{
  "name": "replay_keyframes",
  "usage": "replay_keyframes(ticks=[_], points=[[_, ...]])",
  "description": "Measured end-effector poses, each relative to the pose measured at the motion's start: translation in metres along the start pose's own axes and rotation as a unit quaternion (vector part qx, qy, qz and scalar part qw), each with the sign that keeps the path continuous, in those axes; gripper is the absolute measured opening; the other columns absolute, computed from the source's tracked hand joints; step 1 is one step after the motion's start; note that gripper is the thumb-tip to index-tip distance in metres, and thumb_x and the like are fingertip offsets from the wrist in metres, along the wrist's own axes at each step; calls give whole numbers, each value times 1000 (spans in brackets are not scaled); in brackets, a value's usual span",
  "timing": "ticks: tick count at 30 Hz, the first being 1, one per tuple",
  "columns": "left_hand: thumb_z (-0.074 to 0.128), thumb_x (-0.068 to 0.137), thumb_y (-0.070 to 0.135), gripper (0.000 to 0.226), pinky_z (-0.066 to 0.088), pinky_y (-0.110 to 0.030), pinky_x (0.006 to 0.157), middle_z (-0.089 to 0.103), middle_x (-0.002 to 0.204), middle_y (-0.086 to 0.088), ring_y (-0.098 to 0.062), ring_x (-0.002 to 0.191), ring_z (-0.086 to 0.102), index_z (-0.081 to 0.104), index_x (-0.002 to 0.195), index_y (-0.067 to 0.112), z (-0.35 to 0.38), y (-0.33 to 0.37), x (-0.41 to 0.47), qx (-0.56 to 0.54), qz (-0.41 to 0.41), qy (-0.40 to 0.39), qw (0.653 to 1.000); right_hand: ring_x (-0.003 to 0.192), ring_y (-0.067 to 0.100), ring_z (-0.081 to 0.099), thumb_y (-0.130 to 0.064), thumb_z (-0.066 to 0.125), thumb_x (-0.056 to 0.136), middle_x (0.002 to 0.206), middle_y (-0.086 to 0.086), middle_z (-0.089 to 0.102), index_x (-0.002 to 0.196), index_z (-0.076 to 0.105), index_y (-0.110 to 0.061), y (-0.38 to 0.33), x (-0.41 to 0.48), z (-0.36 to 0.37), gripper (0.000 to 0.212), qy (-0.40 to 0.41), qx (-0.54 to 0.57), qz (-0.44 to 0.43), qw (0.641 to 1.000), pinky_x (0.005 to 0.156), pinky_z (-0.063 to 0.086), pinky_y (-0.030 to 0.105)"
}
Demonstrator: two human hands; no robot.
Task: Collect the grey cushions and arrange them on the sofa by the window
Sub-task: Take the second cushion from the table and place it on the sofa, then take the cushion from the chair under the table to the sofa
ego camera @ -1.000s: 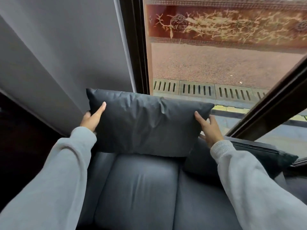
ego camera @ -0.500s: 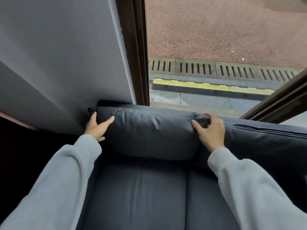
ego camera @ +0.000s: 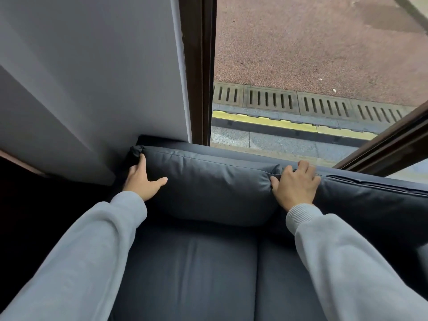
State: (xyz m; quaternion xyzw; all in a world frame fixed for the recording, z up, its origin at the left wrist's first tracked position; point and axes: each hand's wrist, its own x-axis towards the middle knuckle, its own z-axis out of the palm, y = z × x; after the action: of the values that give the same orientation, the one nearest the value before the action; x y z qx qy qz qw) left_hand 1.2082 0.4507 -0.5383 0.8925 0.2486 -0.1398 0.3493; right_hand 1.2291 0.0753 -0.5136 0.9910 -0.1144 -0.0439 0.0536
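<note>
A dark grey cushion point(ego camera: 208, 186) stands upright against the back of the grey sofa point(ego camera: 185, 274), in its left corner by the window. My left hand point(ego camera: 142, 179) lies on the cushion's left end, thumb across its front and fingers spread. My right hand point(ego camera: 294, 184) grips the cushion's upper right corner, fingers curled over the top edge. A second grey cushion point(ego camera: 370, 205) leans against the sofa back to the right, touching the first.
A white wall point(ego camera: 92, 77) meets the sofa's left end. A dark brown window frame point(ego camera: 199, 66) rises behind the cushion, another bar point(ego camera: 389, 147) slants at right. Outside lie pavement, drain grates and a yellow strip. Dark space lies left of the sofa.
The cushion went down from held up in front of the window to resting against the sofa back. Both hands followed it down and now press on its ends.
</note>
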Motion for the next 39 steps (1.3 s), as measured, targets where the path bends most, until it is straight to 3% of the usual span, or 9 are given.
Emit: replay_keyframes(ticks=[4,7,12,16,21,24,30,39], points=[[75,92,39,104,24,-46,124,19,173,-12,-33,157,26,4,167,24,-10,9,-18,25,3,-16,1000,145,42,29,-53,49,102,160,22,29,153,43,-17,12,-13,-8,62,-34,49,1,998,112,29,57],[74,92,40,104,25,-45,125,18,173,-11,-33,157,26,4,167,23,-16,25,-38,55,13,-30,998,154,42,17,-60,43,103,168,22,18,163,29,-20,21,-19,-22,73,-75,56,-8,996,120,19,60],[70,93,46,102,22,-42,126,12,176,-6,-28,160,19,2,167,26,-32,73,-82,99,47,-37,993,160,41,7,-69,35,102,173,21,8,167,16,-23,32,-27,-74,81,-117,79,-35,989,124,3,65],[59,95,61,97,22,-56,127,3,177,-2,-35,161,7,-1,166,33,-53,137,-127,159,98,-27,982,161,37,3,-75,29,100,176,18,3,168,13,-27,52,-33,-144,85,-92,84,-71,990,124,-2,67],[37,89,84,95,-2,-66,125,-16,175,3,-33,160,-17,-7,163,44,-84,239,-201,262,208,5,942,162,37,-11,-87,16,91,176,15,-10,168,5,-36,100,-53,-252,93,-51,112,-80,989,121,-13,68],[26,79,95,101,-15,-67,122,-29,171,6,-30,156,-31,-13,160,49,-105,294,-253,293,268,26,917,161,38,-15,-95,12,84,175,16,-15,167,1,-41,138,-80,-314,100,-14,111,-58,992,118,-16,68],[14,70,102,106,-20,-69,117,-41,165,4,-32,153,-38,-20,157,51,-129,368,-382,323,378,52,866,158,39,-24,-106,4,66,172,17,-26,164,-10,-47,231,-183,-400,115,44,128,35,990,119,-22,66],[4,58,107,115,-22,-69,116,-43,164,6,-31,151,-41,-20,157,53,-60,407,-583,322,516,-30,793,155,37,-33,-107,10,65,169,13,-34,164,-12,-49,390,-385,-423,116,43,133,205,969,118,-23,66]])
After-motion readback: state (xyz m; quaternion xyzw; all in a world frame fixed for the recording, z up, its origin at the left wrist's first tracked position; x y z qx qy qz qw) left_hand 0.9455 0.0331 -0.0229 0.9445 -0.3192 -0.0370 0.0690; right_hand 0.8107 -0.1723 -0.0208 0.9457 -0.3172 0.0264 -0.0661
